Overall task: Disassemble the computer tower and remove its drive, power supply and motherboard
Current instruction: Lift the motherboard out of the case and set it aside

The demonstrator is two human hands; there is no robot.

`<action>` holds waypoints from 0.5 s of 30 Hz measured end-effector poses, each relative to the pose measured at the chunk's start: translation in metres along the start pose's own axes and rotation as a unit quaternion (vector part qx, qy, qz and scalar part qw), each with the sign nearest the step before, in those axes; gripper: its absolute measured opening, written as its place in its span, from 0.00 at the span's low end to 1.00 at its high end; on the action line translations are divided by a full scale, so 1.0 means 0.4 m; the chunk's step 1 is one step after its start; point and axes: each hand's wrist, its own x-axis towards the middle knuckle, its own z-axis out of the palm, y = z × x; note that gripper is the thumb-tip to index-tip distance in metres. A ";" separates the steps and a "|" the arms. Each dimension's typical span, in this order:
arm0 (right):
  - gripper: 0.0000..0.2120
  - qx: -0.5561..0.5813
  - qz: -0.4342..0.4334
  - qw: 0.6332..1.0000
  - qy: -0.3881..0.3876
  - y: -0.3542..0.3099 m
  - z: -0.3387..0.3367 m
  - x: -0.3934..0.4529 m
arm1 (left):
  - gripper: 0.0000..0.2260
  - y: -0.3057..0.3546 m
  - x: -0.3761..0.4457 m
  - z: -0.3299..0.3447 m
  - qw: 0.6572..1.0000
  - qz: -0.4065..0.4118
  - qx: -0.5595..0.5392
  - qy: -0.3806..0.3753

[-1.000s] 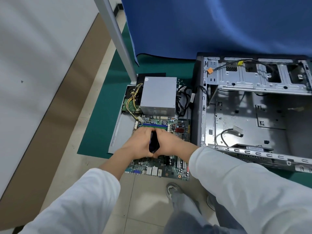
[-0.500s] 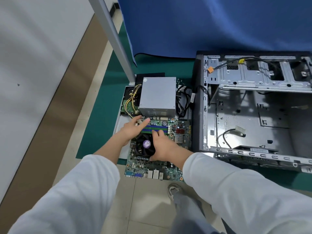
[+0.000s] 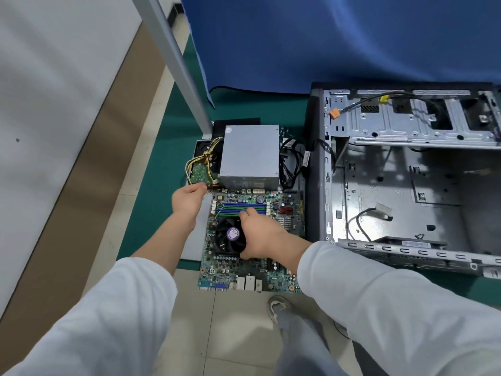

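The green motherboard lies flat, partly on the green mat and partly on the floor tiles, left of the open computer case. My right hand grips the black cooler fan, thumb on its near side, a finger reaching the blue memory slots. My left hand is at the board's far left corner with curled fingers; I cannot see whether it holds anything. Behind the board stands the grey power supply with yellow cables. The drive lies under them.
A grey side panel lies under the board's left edge. A metal table leg and a hanging blue cloth stand behind. Loose black cables lie beside the case. My shoe is just in front of the board. A wall runs along the left.
Both hands were together over the cooler fan a second ago. They have parted: the left hand moved to the board's far left corner and curled, the right stayed on the fan.
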 end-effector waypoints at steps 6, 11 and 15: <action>0.44 0.015 0.000 1.000 -0.002 0.009 0.007 0.006 | 0.15 -0.025 -0.028 0.024 0.983 0.051 0.154 -0.090; 0.43 0.062 0.001 0.998 -0.034 0.022 0.001 -0.007 | 0.16 -0.070 -0.088 0.095 0.941 0.109 0.292 -0.131; 0.26 0.066 -0.007 0.997 -0.037 0.043 -0.073 -0.042 | 0.16 -0.109 -0.137 0.137 0.901 0.133 0.396 -0.115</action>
